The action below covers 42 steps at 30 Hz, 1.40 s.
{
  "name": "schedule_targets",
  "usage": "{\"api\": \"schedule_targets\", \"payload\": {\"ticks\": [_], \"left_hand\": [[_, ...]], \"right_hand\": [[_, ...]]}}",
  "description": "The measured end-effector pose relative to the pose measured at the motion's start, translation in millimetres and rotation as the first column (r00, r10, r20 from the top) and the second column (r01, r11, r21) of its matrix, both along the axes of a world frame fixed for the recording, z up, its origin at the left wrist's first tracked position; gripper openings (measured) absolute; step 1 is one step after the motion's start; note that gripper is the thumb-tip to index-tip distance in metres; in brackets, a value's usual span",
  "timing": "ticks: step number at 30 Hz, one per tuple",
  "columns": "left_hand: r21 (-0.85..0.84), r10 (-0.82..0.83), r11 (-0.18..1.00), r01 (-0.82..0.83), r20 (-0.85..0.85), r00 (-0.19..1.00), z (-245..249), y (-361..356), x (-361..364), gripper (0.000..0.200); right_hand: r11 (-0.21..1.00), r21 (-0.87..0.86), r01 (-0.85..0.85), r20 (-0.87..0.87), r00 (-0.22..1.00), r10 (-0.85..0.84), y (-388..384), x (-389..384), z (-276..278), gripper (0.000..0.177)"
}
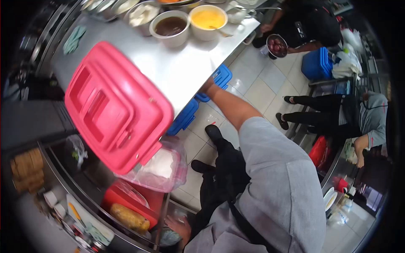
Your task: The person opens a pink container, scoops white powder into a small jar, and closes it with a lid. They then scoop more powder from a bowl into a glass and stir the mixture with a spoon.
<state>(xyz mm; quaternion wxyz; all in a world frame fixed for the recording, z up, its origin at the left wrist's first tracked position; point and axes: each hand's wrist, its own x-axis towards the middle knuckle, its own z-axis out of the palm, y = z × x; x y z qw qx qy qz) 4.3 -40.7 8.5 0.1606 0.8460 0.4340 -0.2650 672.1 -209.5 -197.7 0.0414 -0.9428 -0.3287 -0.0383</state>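
Note:
My right hand (206,85) reaches to the edge of the steel counter (185,71). Its fingers are hidden there, beside blue lidded boxes (184,117) under the counter. Low in the view, my left hand (180,227) has its fingers spread at the edge of a shelf unit, close to a clear plastic bag (169,237). A large pink lid (120,105) lies tilted over the counter's near corner. Partly beneath it is a pink tub (175,183) lined with clear plastic and holding something white.
Bowls of brown sauce (171,26) and yellow liquid (208,17) stand on the counter, with a green cloth (74,40). A red tray (154,198) sits on the shelf. One co-worker holds a bowl of dark red pieces (277,45); another person (350,111) stands at right.

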Motion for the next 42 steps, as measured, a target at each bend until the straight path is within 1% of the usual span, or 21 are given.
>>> {"api": "schedule_targets", "payload": {"ticks": [2, 7, 10, 15, 17, 19, 21, 23, 24, 25, 26, 27, 29, 31, 33, 35, 37, 38, 39, 41, 42], "left_hand": [[0.077, 0.030, 0.996, -0.038, 0.103, 0.994, 8.1, -0.1, 19.0, 0.088], [0.206, -0.017, 0.978, -0.032, 0.232, 0.973, 29.9, 10.9, 71.2, 0.084], [0.176, -0.101, 0.983, 0.050, 0.291, 0.951, 33.5, 8.6, 101.0, 0.084], [0.115, -0.063, 0.993, 0.022, 0.367, 0.928, 50.7, -14.4, 138.1, 0.084], [0.057, -0.108, 0.994, 0.093, 0.462, 0.880, 49.5, -24.1, 142.0, 0.082], [0.017, -0.119, 0.992, 0.124, 0.425, 0.897, 49.4, -31.0, 161.4, 0.078], [-0.183, -0.037, 0.966, 0.181, 0.596, 0.802, 41.5, -32.8, 182.9, 0.071], [-0.293, -0.012, 0.922, 0.255, 0.633, 0.774, 19.7, -22.7, 192.5, 0.064], [-0.530, 0.183, 0.827, 0.188, 0.569, 0.802, 4.5, -17.8, 202.9, 0.061], [-0.732, 0.363, 0.672, 0.112, 0.458, 0.811, -14.1, -14.3, 217.4, 0.059], [-0.854, 0.463, 0.515, 0.080, 0.355, 0.812, -41.6, -6.6, 225.9, 0.060], [-0.941, 0.541, 0.334, 0.056, 0.240, 0.806, -63.5, -2.6, 239.5, 0.061], [-0.985, 0.694, 0.167, -0.034, 0.093, 0.714, -67.1, -12.1, 276.0, 0.067], [-0.928, 0.840, -0.249, 0.278, -0.064, 0.538, -45.3, -14.9, 299.3, 0.075], [-0.898, 0.875, -0.275, 0.344, -0.086, 0.476, -16.0, 1.0, 300.5, 0.077], [-0.868, 0.906, -0.292, 0.401, -0.116, 0.408, 10.9, 20.6, 283.8, 0.079], [-0.903, 0.870, -0.024, 0.429, 0.193, 0.453, 29.9, 54.3, 264.7, 0.078], [-0.869, 0.889, -0.086, 0.488, 0.154, 0.431, 26.8, 68.0, 252.0, 0.073], [-0.870, 0.902, -0.059, 0.489, 0.163, 0.400, 32.2, 75.9, 240.7, 0.073], [-0.925, 0.984, -0.052, 0.376, 0.018, 0.179, 43.4, 85.1, 221.0, 0.069], [-0.924, 0.987, -0.042, 0.379, 0.021, 0.162, 43.8, 94.1, 210.7, 0.069]], "right_hand": [[0.992, 0.125, -0.016, 0.054, 0.998, 0.010, 7.1, -4.6, -0.5, 0.047], [0.998, 0.042, -0.048, -0.082, 0.995, 0.051, 20.8, 12.8, 11.9, 0.048], [0.998, 0.005, -0.062, -0.145, 0.987, 0.062, 30.8, 29.8, 16.6, 0.048], [0.997, 0.052, -0.049, -0.143, 0.988, 0.056, 40.9, 7.3, 17.3, 0.049], [0.997, 0.065, -0.044, -0.130, 0.990, 0.052, 43.0, -0.5, 20.2, 0.050], [0.998, 0.041, -0.047, -0.142, 0.988, 0.052, 47.0, -2.5, 23.5, 0.050], [0.999, -0.004, -0.039, -0.180, 0.983, 0.037, 47.9, -6.1, 36.8, 0.051], [0.996, -0.083, 0.015, -0.228, 0.973, -0.034, 33.7, -26.7, 72.0, 0.052], [0.993, -0.046, 0.111, -0.282, 0.952, -0.119, 25.0, -45.9, 97.9, 0.052], [0.921, 0.226, 0.316, -0.468, 0.865, -0.182, 13.9, -65.7, 125.9, 0.060], [0.736, 0.419, 0.532, -0.650, 0.742, -0.166, -1.3, -97.4, 149.8, 0.069], [0.710, 0.433, 0.555, -0.673, 0.723, -0.156, -12.6, -130.3, 158.5, 0.077], [0.670, 0.495, 0.554, -0.729, 0.684, -0.027, -19.3, -192.0, 194.0, 0.090], [0.670, 0.535, 0.515, -0.757, 0.644, 0.109, -10.9, -241.1, 236.4, 0.094], [0.667, 0.607, 0.432, -0.724, 0.647, 0.239, 9.3, -271.0, 252.5, 0.096], [0.618, 0.615, 0.489, -0.759, 0.579, 0.298, 34.2, -287.3, 260.9, 0.097], [0.704, 0.643, 0.302, -0.673, 0.661, 0.331, 63.4, -294.5, 281.5, 0.099], [0.757, 0.630, 0.175, -0.584, 0.749, 0.312, 77.9, -311.9, 288.1, 0.096], [0.755, 0.638, 0.150, -0.582, 0.737, 0.345, 95.0, -323.3, 295.4, 0.096], [0.820, 0.572, -0.003, -0.497, 0.794, 0.349, 128.5, -338.6, 312.2, 0.095], [0.815, 0.567, -0.122, -0.434, 0.796, 0.421, 142.6, -341.8, 316.4, 0.091]]}}
